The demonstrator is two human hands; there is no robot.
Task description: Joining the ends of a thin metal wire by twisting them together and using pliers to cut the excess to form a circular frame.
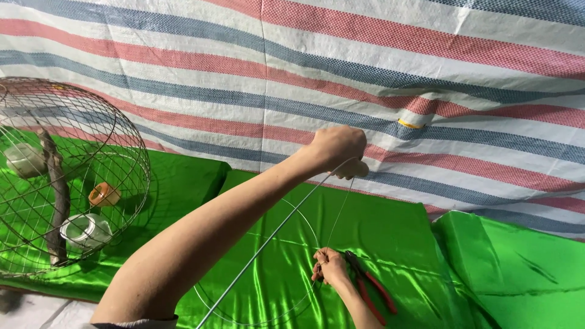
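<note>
Thin wire pulled taut over a wire ring

The fine wire [339, 207] runs steeply up from the round metal ring [308, 224] lying flat on green satin (a straight rod [262, 247] slants across it).

The left hand [337, 148] pulled a thin wire [337, 214] up high. The right hand [329, 266] pinched it low on the green cloth [402, 231], beside red pliers [370, 285].

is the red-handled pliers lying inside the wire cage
No, the pliers lie on the green cloth beside the right hand, apart from the wire cage.
</note>
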